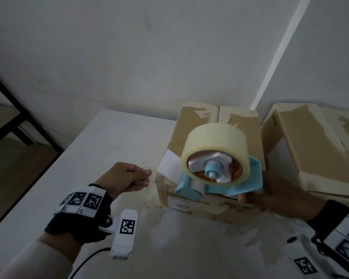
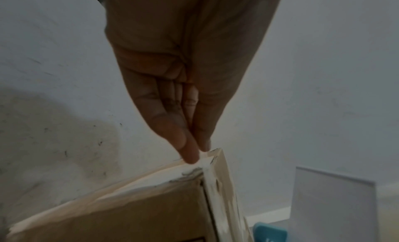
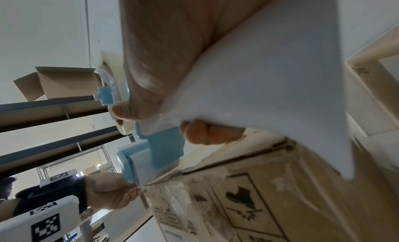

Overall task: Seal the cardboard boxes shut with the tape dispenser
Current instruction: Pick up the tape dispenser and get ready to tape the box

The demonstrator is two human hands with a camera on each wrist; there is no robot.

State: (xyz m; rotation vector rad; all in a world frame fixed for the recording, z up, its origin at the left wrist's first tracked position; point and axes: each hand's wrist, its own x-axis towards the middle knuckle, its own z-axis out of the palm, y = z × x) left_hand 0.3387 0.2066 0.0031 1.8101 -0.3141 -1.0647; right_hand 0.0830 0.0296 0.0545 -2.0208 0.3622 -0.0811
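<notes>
The right hand grips the handle of the blue tape dispenser, which rests on top of the closed cardboard box on the white desk. The left hand pinches thumb and forefinger together at the box's near left top corner, beside the dispenser's roller. A second cardboard box stands just to the right.

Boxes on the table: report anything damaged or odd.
The cardboard box under the tape dispenser has torn, peeled patches on its top flaps; the neighbouring box shows similar peeling. Nothing else stands out.

Matt brown cardboard box, torn paper skin; smooth blue plastic dispenser; glossy translucent tape roll; scuffed white table.
</notes>
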